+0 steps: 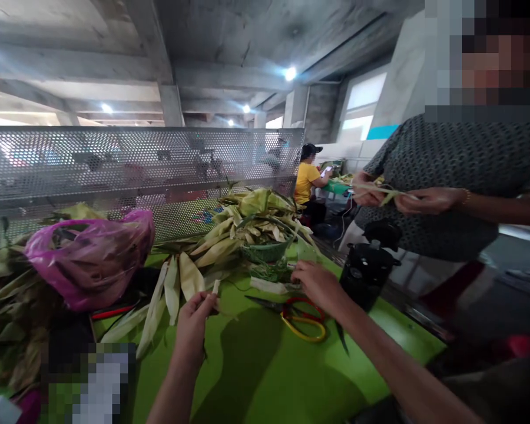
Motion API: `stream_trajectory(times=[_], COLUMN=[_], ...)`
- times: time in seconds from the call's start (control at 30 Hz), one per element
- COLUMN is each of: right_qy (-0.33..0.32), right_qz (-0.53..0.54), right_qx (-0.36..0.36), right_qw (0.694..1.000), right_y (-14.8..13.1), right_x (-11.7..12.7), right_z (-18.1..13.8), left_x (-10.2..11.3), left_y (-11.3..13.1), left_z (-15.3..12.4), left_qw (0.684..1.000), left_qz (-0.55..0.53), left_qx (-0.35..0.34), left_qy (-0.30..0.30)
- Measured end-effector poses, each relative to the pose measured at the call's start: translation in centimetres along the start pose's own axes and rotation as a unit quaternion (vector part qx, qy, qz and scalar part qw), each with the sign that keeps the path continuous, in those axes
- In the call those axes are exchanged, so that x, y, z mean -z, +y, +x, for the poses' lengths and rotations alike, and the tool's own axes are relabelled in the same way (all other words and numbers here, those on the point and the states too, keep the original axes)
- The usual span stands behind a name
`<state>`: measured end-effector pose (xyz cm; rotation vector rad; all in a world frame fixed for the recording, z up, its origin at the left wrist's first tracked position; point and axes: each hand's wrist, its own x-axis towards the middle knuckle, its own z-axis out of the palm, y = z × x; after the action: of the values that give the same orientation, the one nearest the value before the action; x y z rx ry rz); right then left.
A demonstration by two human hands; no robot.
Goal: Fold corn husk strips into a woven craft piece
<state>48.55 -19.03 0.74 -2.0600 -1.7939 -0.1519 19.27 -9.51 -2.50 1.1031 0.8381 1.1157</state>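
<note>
My left hand [198, 317] is closed in a pinch on a pale corn husk strip [216, 287], raised above the green tabletop [247, 377]. Farther to the right, my right hand [315, 284] reaches over the table with its fingers bent together. What it pinches, if anything, is too small to make out. Beside its fingertips lies a bunch of thin green strands [269, 271]. Just below that hand are scissors [307, 318] with one red and one yellow handle. Behind rests a green basket [265, 252] heaped with corn husks [258, 215].
A pink plastic bag [92, 253] stands at the left by more husks [15, 312]. A black device [366, 268] is at the table's right edge. Close by, a co-worker [459, 182] holds a husk strip. Another person [307, 182] sits farther back. A perforated metal partition [136, 171] runs behind.
</note>
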Motion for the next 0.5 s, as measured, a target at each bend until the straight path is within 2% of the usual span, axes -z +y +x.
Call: stream_trajectory(times=[0.1,0.23,0.37,0.5], right_qy=[-0.029,-0.033,-0.023,-0.015], right_qz=[0.010,0.075,0.190,0.280], right_qx=[0.018,0.017,0.001,-0.004], right_qw=[0.999,0.997,0.981,0.960], right_y=[1.6,1.8,1.1,-1.0], right_x=[0.1,0.9,3.6,5.7], right_z=[0.3,1.3,2.7,3.5], left_x=[-0.3,-0.1,-0.2,-1.5], left_y=[0.3,0.2,0.3,1.1], left_z=[-0.2,-0.5,-0.9,-1.4], left_qw=[0.999,0.998,0.996,0.991], left_qz=[-0.029,-0.056,-0.064,-0.086], left_qx=[0.011,0.020,0.035,0.037], left_qy=[-0.014,-0.023,-0.043,-0.093])
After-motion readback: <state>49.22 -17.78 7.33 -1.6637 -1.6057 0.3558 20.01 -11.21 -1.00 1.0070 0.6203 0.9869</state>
